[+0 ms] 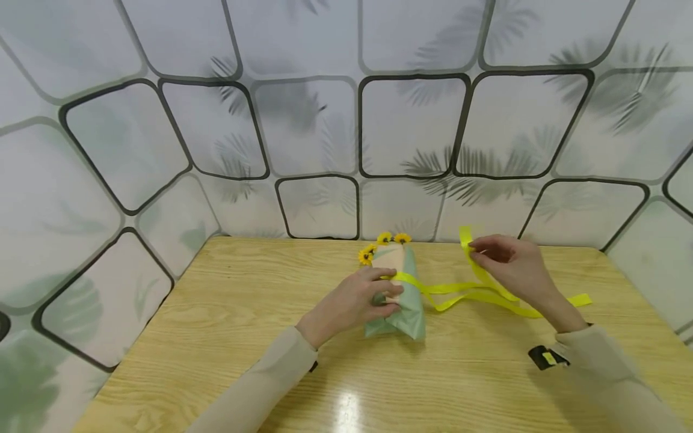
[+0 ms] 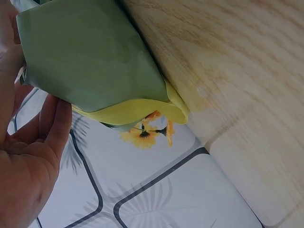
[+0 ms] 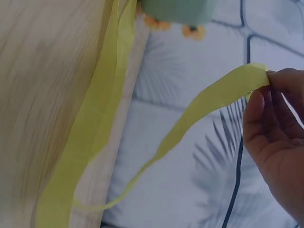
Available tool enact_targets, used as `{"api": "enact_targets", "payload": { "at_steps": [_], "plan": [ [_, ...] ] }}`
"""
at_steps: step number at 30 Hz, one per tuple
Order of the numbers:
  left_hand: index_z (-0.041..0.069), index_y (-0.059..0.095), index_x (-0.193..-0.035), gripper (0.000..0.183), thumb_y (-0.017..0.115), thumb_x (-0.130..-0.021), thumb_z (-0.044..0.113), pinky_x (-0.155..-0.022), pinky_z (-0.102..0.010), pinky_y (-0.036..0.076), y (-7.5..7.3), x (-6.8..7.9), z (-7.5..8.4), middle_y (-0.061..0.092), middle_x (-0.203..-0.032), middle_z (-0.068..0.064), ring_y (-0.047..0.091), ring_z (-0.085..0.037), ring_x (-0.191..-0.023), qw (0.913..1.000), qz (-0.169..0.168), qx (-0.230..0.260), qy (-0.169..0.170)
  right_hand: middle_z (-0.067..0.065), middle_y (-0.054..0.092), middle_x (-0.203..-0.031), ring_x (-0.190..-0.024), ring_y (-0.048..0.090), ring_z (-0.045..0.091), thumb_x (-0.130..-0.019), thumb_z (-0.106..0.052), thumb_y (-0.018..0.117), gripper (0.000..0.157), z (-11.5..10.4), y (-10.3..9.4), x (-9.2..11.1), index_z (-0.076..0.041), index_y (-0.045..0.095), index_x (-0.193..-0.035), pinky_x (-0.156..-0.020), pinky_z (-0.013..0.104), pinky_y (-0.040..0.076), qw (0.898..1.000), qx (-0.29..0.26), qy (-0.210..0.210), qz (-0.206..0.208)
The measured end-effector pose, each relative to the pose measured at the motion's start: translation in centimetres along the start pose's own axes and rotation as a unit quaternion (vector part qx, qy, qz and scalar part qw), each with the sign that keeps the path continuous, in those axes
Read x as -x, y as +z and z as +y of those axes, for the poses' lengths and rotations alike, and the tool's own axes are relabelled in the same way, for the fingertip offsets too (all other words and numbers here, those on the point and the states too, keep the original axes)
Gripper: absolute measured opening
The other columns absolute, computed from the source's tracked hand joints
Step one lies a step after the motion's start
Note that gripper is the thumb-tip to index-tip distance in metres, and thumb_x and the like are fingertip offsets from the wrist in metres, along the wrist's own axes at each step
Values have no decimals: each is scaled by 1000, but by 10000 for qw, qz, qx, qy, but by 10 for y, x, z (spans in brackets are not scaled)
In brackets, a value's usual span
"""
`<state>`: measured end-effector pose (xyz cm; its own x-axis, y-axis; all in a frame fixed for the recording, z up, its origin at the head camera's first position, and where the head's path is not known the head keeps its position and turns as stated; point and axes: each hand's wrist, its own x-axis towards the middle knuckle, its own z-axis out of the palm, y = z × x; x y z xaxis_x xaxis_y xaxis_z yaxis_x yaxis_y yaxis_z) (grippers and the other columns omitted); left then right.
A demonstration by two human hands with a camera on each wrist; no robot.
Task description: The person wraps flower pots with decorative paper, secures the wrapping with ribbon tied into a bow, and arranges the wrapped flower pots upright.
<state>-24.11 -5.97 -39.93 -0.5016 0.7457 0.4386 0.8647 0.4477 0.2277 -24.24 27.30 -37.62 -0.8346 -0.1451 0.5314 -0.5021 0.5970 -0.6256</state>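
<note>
Bouquet: 1 small wrapped bunch, pale green paper with a cream panel on the front, creased and flared at the near end. Yellow blooms, at least 3, dark-centred, project from the far end. Ribbon: bright yellow, flat, crossing the bouquet at mid-length, with 2 lengths trailing to the right.

Position: at the far half of the wood-grain table, blooms towards the patterned backdrop; whether the paper rests fully on the surface or is slightly raised, cannot tell. The bouquet is in the left hand, directly under its fingers, and apart from the right hand, which is to its right.

Left hand: partly closed, fingers bent over the wrapped body near the ribbon, gripping the bouquet; the left wrist view shows fingers against the paper's edge.

Right hand: raised above the table, thumb and forefinger together, pinching 1 length of ribbon near its end; a short tip stands beyond the fingertips. The other length lies past the wrist, its end to the right.
</note>
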Motion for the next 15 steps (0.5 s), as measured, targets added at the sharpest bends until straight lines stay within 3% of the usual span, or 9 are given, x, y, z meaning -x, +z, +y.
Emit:
{"api": "enact_targets", "payload": {
  "at_steps": [4,11,15],
  "plan": [
    [14,77,-117,26,76,-94,27,-106,-37,54,0,0,0,73,-126,-7,64,-24,-126,10000,10,19,32,7,76,-92,-76,66,-5,-89,-2,77,23,-11,32,-14,-7,72,-111,-66,13,54,9985,85,-477,-251],
    [14,77,-115,25,77,-94,26,-105,-35,54,0,-1,0,74,-124,-6,65,-24,-126,9999,83,62,72,2,77,-90,-78,70,11,-91,-4,76,12,-32,67,-40,-11,73,-100,-66,24,56,9931,274,-913,-684],
    [13,77,-115,26,77,-93,25,-104,-36,54,1,0,-1,74,-124,-6,65,-24,-125,9999,119,72,73,6,78,-97,-85,74,19,-92,-8,76,13,-44,80,-50,-7,74,-105,-70,34,60,9879,269,-1116,-1048]
  ]
}}
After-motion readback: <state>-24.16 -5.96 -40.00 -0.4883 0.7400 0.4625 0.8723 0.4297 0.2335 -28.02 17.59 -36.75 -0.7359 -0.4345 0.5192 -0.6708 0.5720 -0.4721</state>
